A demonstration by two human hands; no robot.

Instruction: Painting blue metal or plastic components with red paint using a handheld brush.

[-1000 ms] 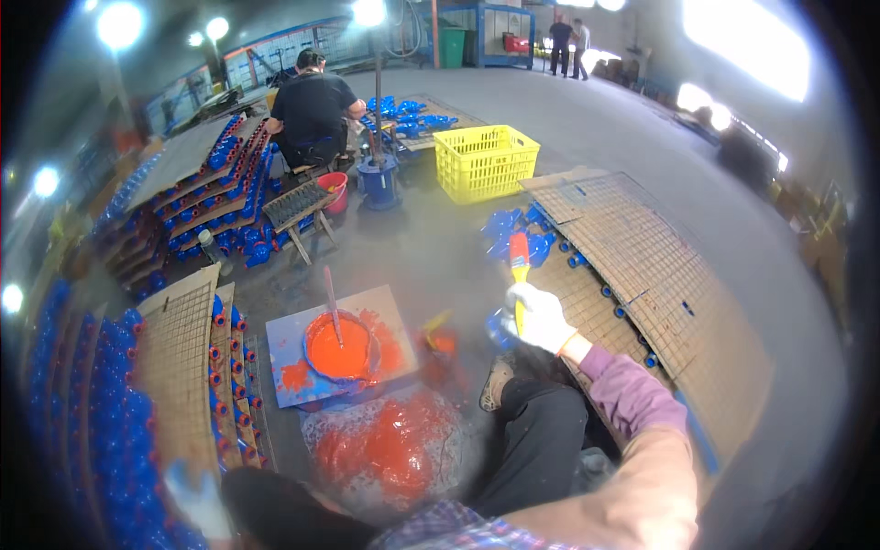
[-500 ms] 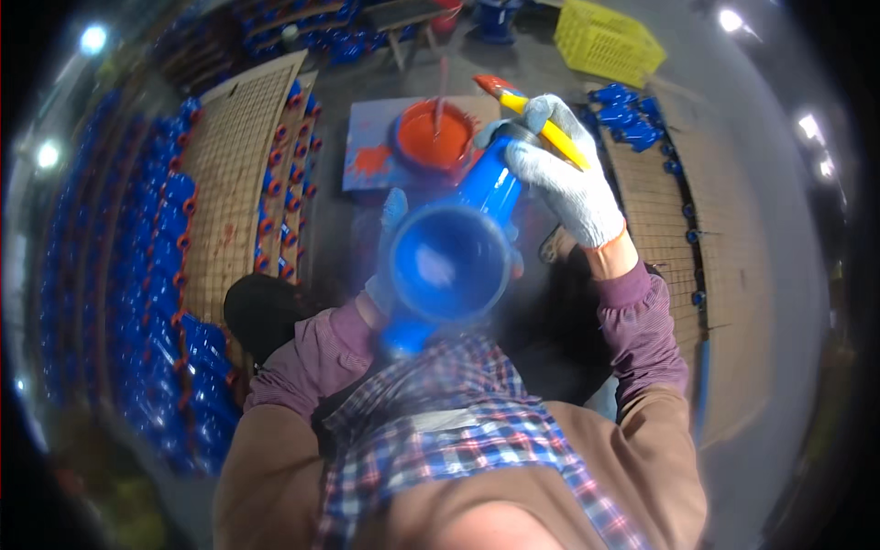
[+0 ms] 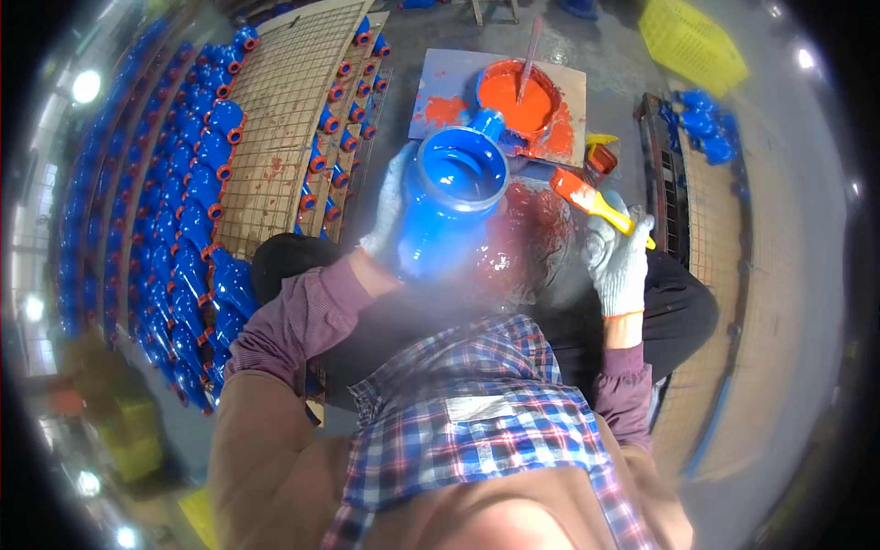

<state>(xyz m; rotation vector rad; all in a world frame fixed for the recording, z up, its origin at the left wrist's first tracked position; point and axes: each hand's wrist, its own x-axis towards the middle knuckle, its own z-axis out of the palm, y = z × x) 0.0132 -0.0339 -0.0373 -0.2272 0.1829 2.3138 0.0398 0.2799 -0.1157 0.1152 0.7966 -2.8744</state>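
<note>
My left hand point(image 3: 392, 206), in a pale work glove, grips the left side of a glossy blue pipe fitting point(image 3: 445, 229). Its wide round mouth tilts up toward me, and a narrower end points away. In my gloved right hand point(image 3: 620, 261) is a paintbrush point(image 3: 600, 206) with a yellow handle, its orange-coated bristles pointing left toward the fitting but apart from it. Beyond the fitting stands a round tub point(image 3: 479, 92) of orange paint point(image 3: 513, 103) with a stick point(image 3: 529, 60) upright in it.
The tub sits on paint-splashed cardboard point(image 3: 438, 78). Red-smeared plastic point(image 3: 527, 243) lies between my knees. Many blue fittings point(image 3: 188, 229) with orange rims line the left beside a mesh-topped board point(image 3: 284, 119). More blue fittings point(image 3: 706, 128) and a yellow crate point(image 3: 694, 46) are at right.
My right hand has let go of the fitting's narrow end and moved down and right with the brush. The fitting has turned, its mouth now higher. The view has shifted left.
</note>
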